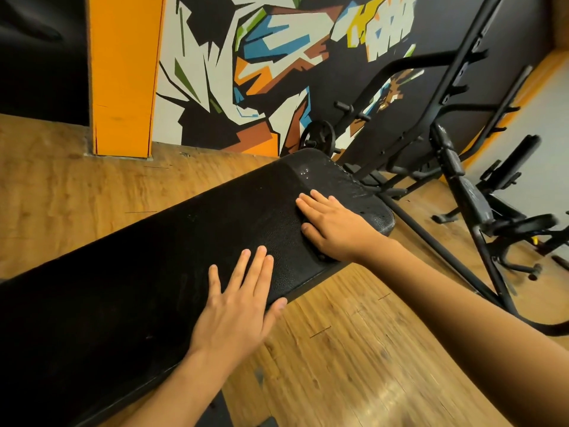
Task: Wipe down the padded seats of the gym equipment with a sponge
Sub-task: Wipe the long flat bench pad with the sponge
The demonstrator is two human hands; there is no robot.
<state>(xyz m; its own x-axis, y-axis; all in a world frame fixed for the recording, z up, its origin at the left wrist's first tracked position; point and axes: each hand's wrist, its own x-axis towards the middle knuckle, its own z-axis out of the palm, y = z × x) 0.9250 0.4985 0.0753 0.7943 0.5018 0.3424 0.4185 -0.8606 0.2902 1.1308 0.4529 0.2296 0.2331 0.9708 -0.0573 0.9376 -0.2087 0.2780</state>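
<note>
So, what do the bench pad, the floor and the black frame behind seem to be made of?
Bench pad: probably black vinyl or faux leather; pebbled grain, wet sheen at the far end. Floor: glossy wood-look planks with grain lines; real wood or laminate, I cannot tell. Black frame: likely painted metal tube, slim and smooth.

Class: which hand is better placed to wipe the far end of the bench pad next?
Probably the right hand: it lies flat at the far end of the bench pad, while the left hand rests farther back.
</note>
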